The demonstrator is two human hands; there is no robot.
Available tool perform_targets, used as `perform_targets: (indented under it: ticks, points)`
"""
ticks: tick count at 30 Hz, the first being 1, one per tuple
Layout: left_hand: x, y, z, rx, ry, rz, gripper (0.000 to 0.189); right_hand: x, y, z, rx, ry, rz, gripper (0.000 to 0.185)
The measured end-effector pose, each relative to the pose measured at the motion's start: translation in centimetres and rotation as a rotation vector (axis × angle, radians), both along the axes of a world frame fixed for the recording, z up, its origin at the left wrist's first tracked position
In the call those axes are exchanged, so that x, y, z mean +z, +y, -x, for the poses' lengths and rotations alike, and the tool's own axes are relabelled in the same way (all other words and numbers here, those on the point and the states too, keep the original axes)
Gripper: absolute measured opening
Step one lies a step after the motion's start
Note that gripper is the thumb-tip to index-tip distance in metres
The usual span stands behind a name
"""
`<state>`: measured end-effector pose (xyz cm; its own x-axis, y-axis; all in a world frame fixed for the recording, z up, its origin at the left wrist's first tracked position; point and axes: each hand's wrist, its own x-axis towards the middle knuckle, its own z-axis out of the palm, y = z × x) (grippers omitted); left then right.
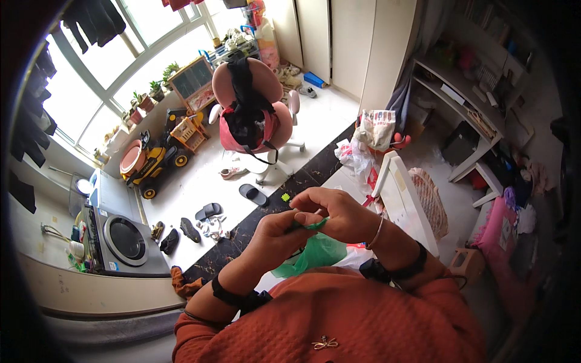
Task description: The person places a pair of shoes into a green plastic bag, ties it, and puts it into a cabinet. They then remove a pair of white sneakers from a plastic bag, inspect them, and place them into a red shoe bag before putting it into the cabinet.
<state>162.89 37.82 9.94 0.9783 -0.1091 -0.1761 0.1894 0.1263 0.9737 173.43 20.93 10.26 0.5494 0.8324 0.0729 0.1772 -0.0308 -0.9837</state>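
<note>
Both my hands meet in front of my chest around the gathered top of a thin green plastic bag. My left hand pinches the bunched plastic from the left side. From the right, my right hand grips the same green edge between thumb and fingers. The body of the bag hangs below them, partly hidden by my wrists and my orange top. Whitish plastic with a bit of red shows beside the bag.
A pink swivel chair bearing a bag and dark cloth stands ahead. Slippers and shoes lie on the floor. At left are a front-loading washing machine and a yellow ride-on toy excavator. A white panel rises close on the right.
</note>
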Motion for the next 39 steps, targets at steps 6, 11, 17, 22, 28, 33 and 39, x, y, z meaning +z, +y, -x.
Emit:
perform_targets:
  ticks: [6, 11, 17, 22, 28, 33, 39]
  points:
    - [-0.4, 0.6, -0.9, -0.059, 0.089, -0.061, 0.009, 0.4, 0.5, 1.1, -0.253, -0.620, 0.000, 0.016]
    - [-0.2, 0.7, -0.7, -0.045, 0.154, 0.089, 0.011, 0.7, 1.0, 0.3, -0.127, -0.452, -0.057, 0.018]
    - [1.0, 0.8, -1.5, 0.194, 0.184, 0.129, 0.009, -0.4, -0.5, -1.4, -0.044, -0.326, -0.101, 0.026]
    - [2.5, -0.5, -3.5, 0.183, 0.087, 0.195, 0.009, -4.6, -1.1, -3.3, -0.038, -0.547, -0.266, 0.030]
    - [4.5, -2.7, -8.0, 0.211, -0.063, 0.113, 0.017, -7.9, -1.8, -4.8, -0.181, -0.063, -0.294, 0.027]
    - [7.5, -2.6, -10.3, 0.192, -0.121, -0.574, 0.010, -8.8, 0.2, -9.9, -0.485, 0.617, -0.462, 0.032]
    - [5.0, -1.7, -13.5, -0.014, -0.585, -0.945, 0.011, -8.7, 2.1, -10.2, -0.264, -0.064, -0.072, 0.040]
